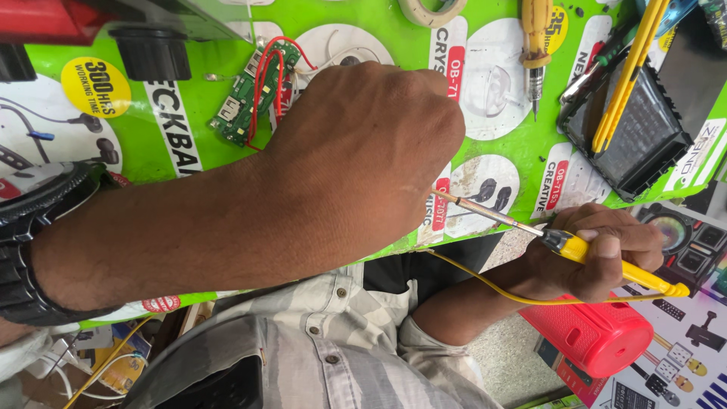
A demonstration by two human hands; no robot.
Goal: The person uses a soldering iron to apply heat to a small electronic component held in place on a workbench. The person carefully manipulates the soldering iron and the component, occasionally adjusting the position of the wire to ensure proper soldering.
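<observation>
A: Status?

B: Looks like soldering in hand. Right hand (598, 254) is wrapped tight round the yellow handle of the iron (485, 212), thumb on top. The shaft points up-left and the tip goes out of sight under the left hand (363, 144).

A: What's the left holding?

B: Can't tell. It's curled into a fist, knuckles up, over the green mat (189, 151). Whatever is pinched under it is hidden.

A: Board?

B: Green board (246, 95) lies flat on the mat just beyond the left hand, upper left. Red wires (265, 76) loop off it and run under the fist. So the joint is probably a wire end, not the board itself. That's a guess.

A: Poses?

B: Left forearm crosses the frame from the left, watch (30, 250) on the wrist, hand palm-down. Right forearm comes up from the lap below the bench edge, wrist low, iron nearly level. Its yellow cord (485, 284) sags under the arm.

A: Next move needs?

B: A steady tip on a joint the fist blocks from view, and left fingers kept off the hot shaft. The cord needs slack.

A: Clutter?

B: Screwdriver (536, 45) and black case (628, 129) upper right, well apart. Red speaker (598, 337) sits below the right hand.
</observation>
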